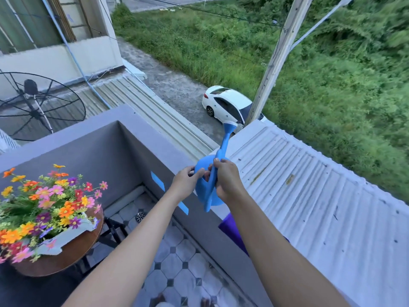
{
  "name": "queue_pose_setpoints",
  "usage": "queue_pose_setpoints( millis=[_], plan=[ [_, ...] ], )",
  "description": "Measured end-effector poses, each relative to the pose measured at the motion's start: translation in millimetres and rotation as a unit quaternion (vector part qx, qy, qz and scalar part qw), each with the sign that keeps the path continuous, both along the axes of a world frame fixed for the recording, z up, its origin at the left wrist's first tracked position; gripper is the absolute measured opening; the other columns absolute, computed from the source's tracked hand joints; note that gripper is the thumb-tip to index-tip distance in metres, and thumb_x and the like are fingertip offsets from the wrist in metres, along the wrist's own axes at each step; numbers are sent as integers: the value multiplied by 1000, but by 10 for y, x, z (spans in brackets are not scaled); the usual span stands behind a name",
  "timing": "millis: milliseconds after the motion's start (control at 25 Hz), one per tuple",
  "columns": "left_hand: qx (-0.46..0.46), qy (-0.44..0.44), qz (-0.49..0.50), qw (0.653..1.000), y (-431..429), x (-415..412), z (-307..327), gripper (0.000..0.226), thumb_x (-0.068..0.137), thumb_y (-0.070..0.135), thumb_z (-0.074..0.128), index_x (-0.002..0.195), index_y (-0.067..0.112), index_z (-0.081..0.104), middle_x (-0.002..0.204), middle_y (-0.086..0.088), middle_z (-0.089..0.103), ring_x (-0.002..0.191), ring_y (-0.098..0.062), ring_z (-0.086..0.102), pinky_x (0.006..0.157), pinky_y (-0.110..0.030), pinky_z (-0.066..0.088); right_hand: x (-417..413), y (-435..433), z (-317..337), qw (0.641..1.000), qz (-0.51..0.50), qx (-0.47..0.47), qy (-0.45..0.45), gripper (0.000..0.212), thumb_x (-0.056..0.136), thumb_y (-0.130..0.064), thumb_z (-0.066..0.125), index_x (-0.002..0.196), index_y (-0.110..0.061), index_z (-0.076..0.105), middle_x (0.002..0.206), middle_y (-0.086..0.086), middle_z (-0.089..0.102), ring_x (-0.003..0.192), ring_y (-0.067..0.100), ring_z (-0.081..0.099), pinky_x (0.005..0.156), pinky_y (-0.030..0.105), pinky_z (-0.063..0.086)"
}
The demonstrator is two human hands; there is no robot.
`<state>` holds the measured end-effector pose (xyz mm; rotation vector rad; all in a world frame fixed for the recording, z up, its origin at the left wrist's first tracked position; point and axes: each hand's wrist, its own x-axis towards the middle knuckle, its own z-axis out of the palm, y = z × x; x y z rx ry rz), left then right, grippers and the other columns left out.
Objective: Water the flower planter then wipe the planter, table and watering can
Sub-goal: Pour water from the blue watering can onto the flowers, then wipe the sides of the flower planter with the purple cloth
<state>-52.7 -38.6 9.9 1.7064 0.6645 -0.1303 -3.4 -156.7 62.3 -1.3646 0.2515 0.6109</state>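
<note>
At nine o'clock the flower planter (47, 209) sits on my round wooden table (73, 255). Centre frame, my left hand (188, 181) pinches the rim of the blue watering can (204, 180), fingers curled. My right hand (226, 181) wraps its handle, spout aimed at twelve o'clock over the grey balcony wall (141, 151).

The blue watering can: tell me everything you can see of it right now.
The watering can is bright blue, plastic by its look, with a round body, a long spout ending in a pale rose head, and a strap-like handle. It is held over the grey balcony wall, spout pointing up and away over the corrugated roof. The right hand grips the handle; the left hand touches the body's rim. Whether it holds water cannot be seen.
</note>
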Motion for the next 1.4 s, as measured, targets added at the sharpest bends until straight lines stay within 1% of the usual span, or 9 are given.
queue_pose_setpoints(
  millis=[160, 360, 480, 640, 840, 920, 1120, 1280, 1400],
  plan=[
    [-6, 14, -66, 998, -90, 203, -83, 33, 88, 54, 57, 115, 35, 59, 122, 3, 65, 114, -17, 59, 93, -44, 53, 125, -219, -169, 1000, -1, -20, 24, 25, 108, -14, 46, 90, -4, 60, 75, 9, 68, 81, 31, 68, 84, 42, 54],
    [23, 27, -91, 995, -59, 416, -381, 46, 86, 58, 53, 123, 32, 61, 120, 6, 68, 115, -17, 61, 98, -47, 51, 195, -334, -283, 998, -11, 20, 52, 22, 109, -12, 43, 98, -2, 60, 65, 4, 74, 70, 21, 72, 74, 35, 59],
    [15, 23, -69, 997, -21, 440, -458, 56, 82, 62, 53, 129, 33, 58, 122, 5, 67, 113, -15, 62, 96, -46, 53, 223, -310, -321, 998, -3, 33, 54, 19, 109, -12, 43, 108, 0, 58, 74, 7, 72, 69, 18, 73, 68, 31, 60],
    [23, 10, -46, 999, -32, 434, -502, 50, 85, 57, 55, 128, 32, 59, 119, 3, 67, 108, -17, 64, 90, -46, 56, 205, -326, -395, 998, 10, 33, 52, 16, 109, -11, 45, 113, -2, 57, 82, 9, 73, 73, 19, 73, 68, 29, 60],
    [46, 24, -44, 998, -60, 416, -494, 48, 88, 53, 54, 129, 28, 59, 120, 5, 67, 112, -16, 62, 97, -43, 51, 235, -443, -462, 998, 43, 22, 28, 24, 105, -12, 51, 119, 3, 62, 106, 22, 76, 90, 28, 75, 83, 36, 63],
    [104, 7, -15, 994, -92, 447, -354, 45, 94, 43, 54, 131, 18, 57, 122, 1, 65, 113, -17, 61, 97, -34, 49, 258, -536, -452, 998, 58, -9, 17, 22, 104, -16, 54, 115, 0, 66, 101, 19, 75, 86, 25, 75, 80, 37, 64],
    [236, -170, 41, 956, -488, 488, 156, 34, 95, 32, 56, 120, 10, 62, 113, -1, 69, 102, -12, 63, 89, -28, 51, 212, -1231, -584, 992, 39, -112, -30, 14, 101, -20, 57, 110, -13, 65, 93, 8, 73, 71, 18, 67, 57, 31, 53],
    [257, -291, -8, 922, -964, 479, 372, 25, 94, 27, 58, 112, 11, 65, 100, 4, 68, 89, -6, 63, 70, -18, 51, 108, -1694, -878, 975, 24, -214, -56, 10, 97, -15, 57, 102, -16, 66, 88, 6, 70, 66, 17, 61, 55, 29, 47],
    [230, -242, -128, 934, -1422, 430, 11, 23, 92, 27, 59, 108, 12, 64, 95, 3, 68, 87, -9, 64, 72, -22, 53, -26, -1949, -1079, 957, 43, -280, -70, 10, 93, -11, 59, 97, -16, 67, 81, 2, 66, 65, 18, 59, 56, 29, 47]
  ],
)
